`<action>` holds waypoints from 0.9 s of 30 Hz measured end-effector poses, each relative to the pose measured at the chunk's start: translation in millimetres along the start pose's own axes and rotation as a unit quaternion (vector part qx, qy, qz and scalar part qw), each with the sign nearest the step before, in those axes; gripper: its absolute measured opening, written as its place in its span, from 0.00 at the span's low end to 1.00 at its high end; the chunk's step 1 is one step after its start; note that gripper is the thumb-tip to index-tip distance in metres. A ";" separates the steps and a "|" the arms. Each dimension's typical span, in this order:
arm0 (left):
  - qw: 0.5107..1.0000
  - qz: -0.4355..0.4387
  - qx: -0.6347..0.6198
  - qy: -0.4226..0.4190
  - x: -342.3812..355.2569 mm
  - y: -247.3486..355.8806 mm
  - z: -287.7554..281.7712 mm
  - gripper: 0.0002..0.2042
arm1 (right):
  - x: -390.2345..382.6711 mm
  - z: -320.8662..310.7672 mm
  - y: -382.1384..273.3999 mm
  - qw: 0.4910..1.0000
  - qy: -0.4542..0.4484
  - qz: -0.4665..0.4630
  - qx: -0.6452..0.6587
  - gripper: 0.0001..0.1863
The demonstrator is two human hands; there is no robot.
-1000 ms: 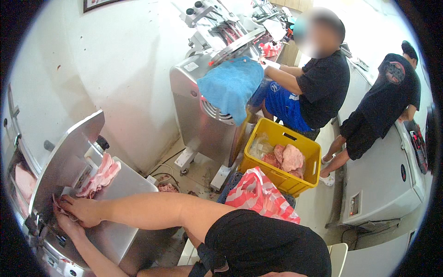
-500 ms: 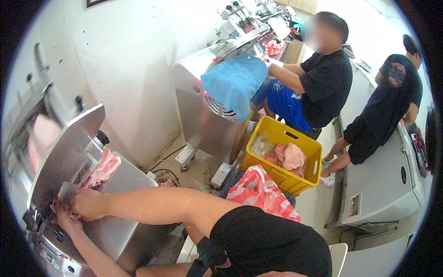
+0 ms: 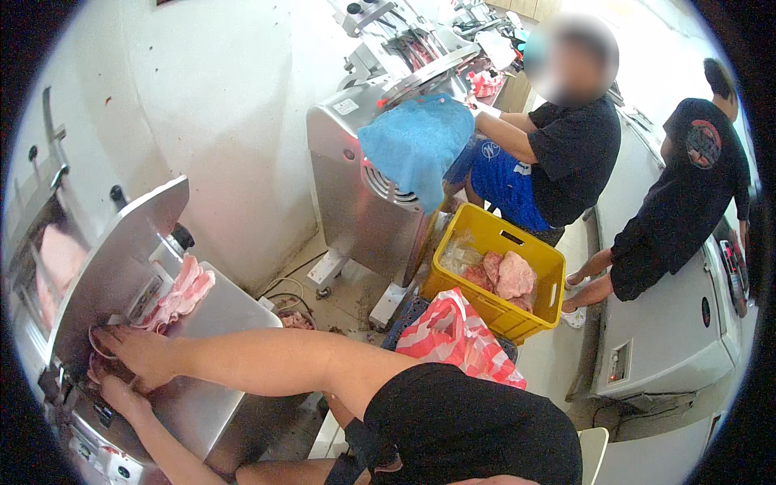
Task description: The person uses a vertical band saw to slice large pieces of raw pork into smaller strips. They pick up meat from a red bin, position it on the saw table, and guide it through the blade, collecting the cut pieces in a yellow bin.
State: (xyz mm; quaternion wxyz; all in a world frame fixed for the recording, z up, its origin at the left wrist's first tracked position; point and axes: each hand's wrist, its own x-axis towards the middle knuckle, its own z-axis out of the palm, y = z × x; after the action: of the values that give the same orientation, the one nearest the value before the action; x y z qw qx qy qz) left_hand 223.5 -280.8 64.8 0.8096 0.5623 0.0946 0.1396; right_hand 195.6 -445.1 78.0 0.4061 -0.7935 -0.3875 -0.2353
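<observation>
Right hand (image 3: pixel 139 356), left hand (image 3: pixel 121 396) close together at slicer (image 3: pixel 125 250); can't tell grip. Meat slices (image 3: pixel 184 297) lie on slicer, beyond hands. Likely catching new slice; next move calls for gentle laying.

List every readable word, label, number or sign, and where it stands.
Pale rectangular label on silver metal machine: too small to read.
White logo on blue shorts: not transcribed.
Red print on black shirt: illegible.
Black oval badge on white cabinet: too small.
Other markings: unreadable.
</observation>
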 end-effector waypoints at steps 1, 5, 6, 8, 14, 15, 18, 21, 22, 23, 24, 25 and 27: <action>0.999 0.030 0.028 -0.014 -0.7 -1.1 -1.3 0.23 | 1.0 3.1 0.3 0.999 -0.015 0.016 0.030 0.63; 0.998 0.014 0.005 -0.059 -4.2 -1.6 2.0 0.25 | 4.2 14.9 6.3 0.998 -0.028 -0.008 0.056 0.58; 0.995 -0.018 -0.029 -0.089 -4.6 -1.3 4.0 0.25 | 3.8 16.8 8.1 0.998 -0.046 0.006 0.037 0.56; 0.990 -0.006 -0.065 -0.124 -5.2 -0.8 6.4 0.26 | 2.4 18.6 9.9 0.998 -0.064 0.019 0.015 0.52; 0.994 -0.014 -0.042 -0.104 -31.4 6.0 -5.2 0.25 | -12.0 7.7 -3.7 0.997 -0.062 -0.003 0.037 0.41; 0.997 -0.010 -0.009 -0.070 -41.0 7.2 -6.1 0.25 | -15.5 4.1 -6.6 0.996 -0.070 0.002 0.054 0.38; 0.998 0.053 0.017 -0.030 -90.1 6.1 -19.8 0.26 | -17.2 -4.5 -13.6 0.983 -0.178 -0.051 -0.002 0.29; 0.988 0.127 0.093 -0.007 -113.6 1.3 -24.1 0.28 | -15.3 -9.4 -15.6 0.970 -0.226 -0.069 -0.049 0.24; 0.987 0.132 0.092 0.009 -108.8 1.4 -23.8 0.26 | -15.6 -9.2 -16.2 0.963 -0.257 -0.050 -0.069 0.25; 0.981 0.160 0.104 0.021 -96.9 2.9 -22.5 0.26 | -14.9 -9.4 -15.6 0.955 -0.282 -0.039 -0.080 0.26; 0.990 0.122 0.073 0.006 -84.2 3.6 -23.7 0.25 | -14.9 -9.6 -14.6 0.967 -0.246 -0.016 -0.059 0.30; 0.992 0.108 0.059 -0.015 -65.7 6.3 -24.4 0.25 | -14.5 -9.6 -13.5 0.979 -0.200 0.000 -0.030 0.33; 0.993 0.089 0.031 -0.065 -13.8 18.6 -17.9 0.24 | -12.5 -10.7 -9.4 0.994 -0.110 0.016 0.014 0.42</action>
State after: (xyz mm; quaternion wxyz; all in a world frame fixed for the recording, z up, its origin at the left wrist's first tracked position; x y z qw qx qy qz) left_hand 202.7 -263.4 75.9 0.7802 0.6015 -0.0044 0.1717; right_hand 180.0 -455.8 79.7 0.3755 -0.8148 -0.4207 -0.1346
